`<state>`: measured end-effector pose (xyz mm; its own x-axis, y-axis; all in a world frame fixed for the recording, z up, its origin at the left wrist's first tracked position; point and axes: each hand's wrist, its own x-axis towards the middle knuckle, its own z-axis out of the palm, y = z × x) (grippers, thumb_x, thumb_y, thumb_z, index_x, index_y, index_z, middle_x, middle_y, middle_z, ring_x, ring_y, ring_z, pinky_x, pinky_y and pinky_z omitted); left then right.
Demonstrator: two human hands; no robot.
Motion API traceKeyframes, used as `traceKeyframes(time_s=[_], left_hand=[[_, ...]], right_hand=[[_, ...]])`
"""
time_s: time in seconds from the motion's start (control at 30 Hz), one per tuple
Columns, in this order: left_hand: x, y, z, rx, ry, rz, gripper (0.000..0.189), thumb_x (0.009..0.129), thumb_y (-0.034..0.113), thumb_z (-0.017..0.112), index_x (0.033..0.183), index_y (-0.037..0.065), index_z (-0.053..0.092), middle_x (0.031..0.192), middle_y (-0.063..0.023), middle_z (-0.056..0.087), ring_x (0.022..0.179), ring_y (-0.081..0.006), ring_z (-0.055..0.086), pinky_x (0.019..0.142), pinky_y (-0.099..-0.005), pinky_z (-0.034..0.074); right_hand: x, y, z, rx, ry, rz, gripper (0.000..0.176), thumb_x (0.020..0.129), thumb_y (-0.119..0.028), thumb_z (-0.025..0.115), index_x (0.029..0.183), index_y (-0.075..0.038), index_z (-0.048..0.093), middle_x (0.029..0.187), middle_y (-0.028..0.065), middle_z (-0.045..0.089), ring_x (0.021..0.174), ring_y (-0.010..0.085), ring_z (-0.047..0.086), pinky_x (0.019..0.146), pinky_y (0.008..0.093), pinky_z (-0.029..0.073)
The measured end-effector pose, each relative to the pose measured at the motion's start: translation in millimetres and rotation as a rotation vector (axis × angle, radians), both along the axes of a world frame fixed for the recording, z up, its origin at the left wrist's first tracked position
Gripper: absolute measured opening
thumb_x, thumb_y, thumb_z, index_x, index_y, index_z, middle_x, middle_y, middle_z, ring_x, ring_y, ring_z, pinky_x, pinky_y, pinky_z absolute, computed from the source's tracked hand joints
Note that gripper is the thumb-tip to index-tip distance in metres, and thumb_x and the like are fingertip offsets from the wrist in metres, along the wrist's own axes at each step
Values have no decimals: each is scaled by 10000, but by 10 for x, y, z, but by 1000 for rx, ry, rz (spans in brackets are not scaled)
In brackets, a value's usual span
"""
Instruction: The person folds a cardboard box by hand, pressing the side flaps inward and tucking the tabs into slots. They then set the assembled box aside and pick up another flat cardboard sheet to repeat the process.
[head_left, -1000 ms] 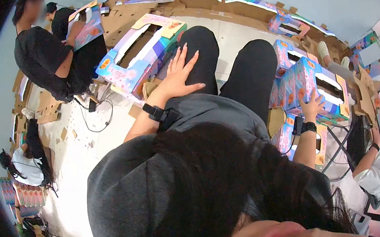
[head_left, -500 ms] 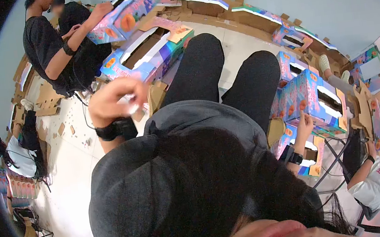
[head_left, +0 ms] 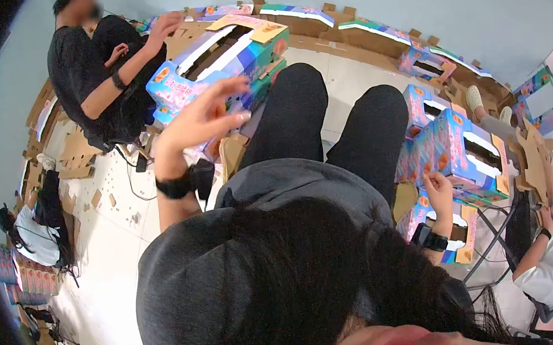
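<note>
My left hand (head_left: 206, 121) is raised with its fingers spread, holding nothing. It overlaps the near side of a printed cardboard box (head_left: 175, 92) with a cut-out top, which sits on another box. My right hand (head_left: 438, 192) is low on the right, its fingers drawn together. Its fingertips are right by the lower edge of a blue-pink printed box (head_left: 439, 147); I cannot tell what they hold. Below that box, partly behind the right hand and wrist, is another printed box (head_left: 462, 236). A smaller printed box (head_left: 415, 99) sits just beyond.
A co-worker in black (head_left: 77, 72) sits at the upper left, one arm reaching toward the stacked boxes. Another person in white (head_left: 547, 274) is at the lower right. Cardboard scraps (head_left: 79, 150) litter the floor on the left. Cardboard strips (head_left: 311, 29) line the wall.
The box the co-worker held in the air now rests on the stack, and the co-worker's hand is off it. My left hand has moved right toward the stack and its fingers have spread.
</note>
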<state>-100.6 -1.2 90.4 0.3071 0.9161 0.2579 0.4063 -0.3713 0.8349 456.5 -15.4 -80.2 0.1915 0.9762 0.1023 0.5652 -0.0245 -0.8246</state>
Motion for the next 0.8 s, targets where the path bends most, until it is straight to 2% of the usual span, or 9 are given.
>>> traceKeyframes(time_s=[0.03, 0.1, 0.2, 0.3, 0.4, 0.43, 0.53, 0.57, 0.8], left_hand=[[-78, 167, -42, 98, 187, 141, 786, 795, 443, 778, 1376, 11, 471, 1268, -155, 567, 1226, -257, 518, 991, -368, 444], [-416, 560, -286, 261, 550, 337, 781, 845, 475, 701, 1430, 34, 430, 1423, -220, 473, 1339, -361, 438, 1116, -454, 325], [-737, 1050, -574, 119, 1055, 732, 935, 846, 719, 514, 1467, 31, 391, 1478, -231, 422, 1388, -383, 378, 1145, -535, 236], [-790, 1260, -575, -131, 1027, 777, 1018, 831, 823, 336, 1472, 34, 392, 1473, -247, 422, 1402, -387, 364, 1161, -564, 155], [-789, 1375, -606, -253, 917, 687, 1013, 831, 830, 306, 1442, 33, 441, 1396, -248, 511, 1355, -404, 427, 1150, -581, 168], [-836, 1438, -695, -216, 924, 665, 970, 846, 801, 329, 1402, 22, 486, 1303, -241, 591, 1282, -417, 506, 1127, -600, 207], [-807, 1509, -869, -164, 875, 835, 911, 873, 758, 339, 1352, 7, 530, 1255, -232, 625, 1216, -411, 563, 1090, -622, 248], [-866, 1576, -949, -148, 843, 872, 893, 874, 753, 341, 1332, 18, 560, 1266, -241, 616, 1211, -391, 572, 1082, -663, 197], [-920, 1669, -983, -105, 823, 883, 785, 874, 710, 394, 1125, 33, 700, 1154, -217, 677, 1115, -381, 626, 1023, -685, 253]], right_hand=[[-71, -1, 60, 16, -15, 30, 224, 907, -178, 693, 868, 41, 664, 730, 43, 654, 670, 84, 576, 625, 251, 457], [-62, 60, 9, 15, -53, 81, 215, 901, -168, 694, 879, 44, 662, 739, 62, 665, 686, 101, 595, 646, 263, 471], [-92, 114, -73, 18, -92, 124, 209, 893, -158, 697, 891, 48, 659, 753, 83, 677, 702, 122, 615, 670, 278, 485], [-75, 154, -244, 4, -53, 158, 207, 890, -156, 698, 893, 47, 659, 758, 87, 680, 706, 128, 620, 678, 283, 488], [-116, 111, -205, -57, -75, 158, 204, 890, -155, 698, 891, 45, 660, 760, 86, 679, 707, 127, 619, 679, 282, 488], [-179, 116, -151, -79, -97, 156, 203, 889, -154, 697, 890, 45, 660, 760, 87, 678, 708, 126, 619, 680, 281, 488], [-184, 150, -201, -48, -109, 173, 200, 890, -151, 697, 891, 45, 660, 765, 86, 678, 705, 123, 613, 672, 276, 485], [-185, 165, -226, -47, -108, 174, 201, 889, -153, 698, 893, 45, 661, 769, 86, 679, 706, 126, 615, 674, 277, 486], [-237, 139, -236, -93, -144, 202, 196, 891, -155, 698, 913, 38, 672, 788, 99, 690, 717, 141, 631, 683, 289, 493]])
